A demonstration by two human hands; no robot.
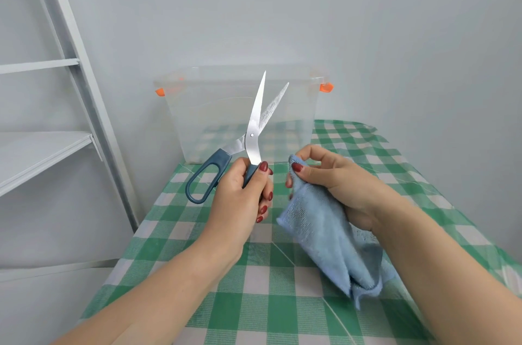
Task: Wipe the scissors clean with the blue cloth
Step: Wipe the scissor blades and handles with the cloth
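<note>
Nearest me: left forearm point(158, 288) and right forearm point(452, 274) coming in from the bottom corners over the bench point(254, 302), which has a green-and-white check cover.

Left hand point(240, 189): fingers curled round one dark blue handle of the scissors point(252, 135), thumb up along the handle. The other handle loop sticks out free on the outer side of that hand. Blades point up, partly open in a narrow V, tips leaning slightly toward the right hand. Scissors are held up clear of the bench.

Right hand point(339, 183): thumb and fingertips pinch the top edge of the blue cloth point(330, 240). The rest of the cloth hangs down under the palm and wrist toward the bench. I can't tell whether its lower end touches the cover.

Hands are side by side, near each other. I see a gap between cloth and scissors, no contact.

Beyond the hands: clear plastic box point(226, 107) on the far end of the bench, against the wall, with an orange latch point(326, 87) at each end. The blades show in front of it. Outside the left hand: a white metal shelf rack point(42, 152).
</note>
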